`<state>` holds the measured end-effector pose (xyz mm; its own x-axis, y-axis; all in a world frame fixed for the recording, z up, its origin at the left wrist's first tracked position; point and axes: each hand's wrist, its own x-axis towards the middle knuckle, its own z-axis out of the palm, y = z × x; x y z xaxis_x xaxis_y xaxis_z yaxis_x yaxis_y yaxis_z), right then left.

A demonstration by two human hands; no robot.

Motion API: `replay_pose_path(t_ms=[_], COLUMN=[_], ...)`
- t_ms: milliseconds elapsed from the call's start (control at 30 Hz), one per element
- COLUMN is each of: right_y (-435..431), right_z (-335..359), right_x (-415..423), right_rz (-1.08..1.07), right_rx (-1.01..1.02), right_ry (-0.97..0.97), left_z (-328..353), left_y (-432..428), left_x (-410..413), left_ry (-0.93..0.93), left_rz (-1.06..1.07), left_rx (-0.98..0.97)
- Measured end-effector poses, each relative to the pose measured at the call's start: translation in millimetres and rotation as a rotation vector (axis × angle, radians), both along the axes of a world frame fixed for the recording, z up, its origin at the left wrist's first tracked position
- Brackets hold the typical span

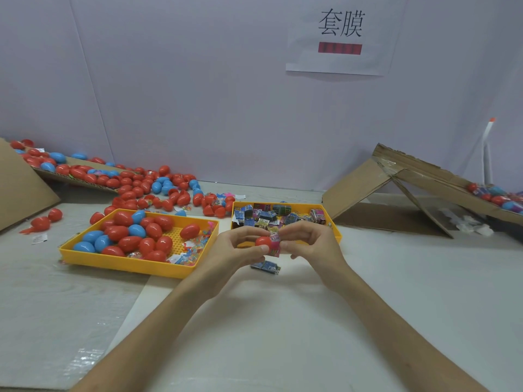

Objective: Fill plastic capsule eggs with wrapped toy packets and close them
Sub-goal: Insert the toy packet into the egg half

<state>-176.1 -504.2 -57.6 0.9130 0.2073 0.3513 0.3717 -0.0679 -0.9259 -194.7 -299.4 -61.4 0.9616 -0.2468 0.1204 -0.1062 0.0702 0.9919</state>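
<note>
Indoors | white table [283, 321], lilac wall [198, 94] with sign [339, 35] | left hand [235, 250] grips red egg [263, 241], right hand [314, 244] pinches packet [275, 243]

Bare near table [283, 321]; left tray [121, 265], right tray [336, 232] beyond (loose packet [266, 267] nearer)

A red capsule egg piece [262, 241] against a pink wrapped packet [275, 242], both aloft just before the right yellow tray [336, 232].

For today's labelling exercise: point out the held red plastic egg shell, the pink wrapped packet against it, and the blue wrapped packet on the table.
Red plastic egg shell [262, 241]: head view, its rounded outside.
Pink wrapped packet [275, 242]: head view, printed face.
Blue wrapped packet [266, 266]: head view, top face.
</note>
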Motion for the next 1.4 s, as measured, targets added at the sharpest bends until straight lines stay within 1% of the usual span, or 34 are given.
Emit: replay_pose_path(t_ms=[133, 300, 600, 1133, 1400], right_y=[-1.0, 2.1, 2.4, 1.5, 2.5], right_z=[-1.1, -2.5, -3.6, -3.8, -5.1], right_x=[2.0, 1.1, 1.5, 1.0, 0.9], right_rz=[-0.051, 0.067, 0.012, -0.023, -0.045], right_rx=[-0.075, -0.056, -0.053, -0.126, -0.168], right_ry=[-0.036, 0.007, -0.045, -0.085, -0.134], left_z=[-0.1, 0.5, 2.5, 3.1, 4.3], left_y=[-0.2, 0.2, -1.1, -3.9, -5.3], left_x=[0.2, -0.1, -0.9, -2.9, -4.5], left_ry=[-0.034, -0.056, -0.104, -0.125, -0.173], left_rz=[0.013, 0.017, 0.068, 0.128, 0.16], left_rx=[0.029, 0.026, 0.106, 0.22, 0.294])
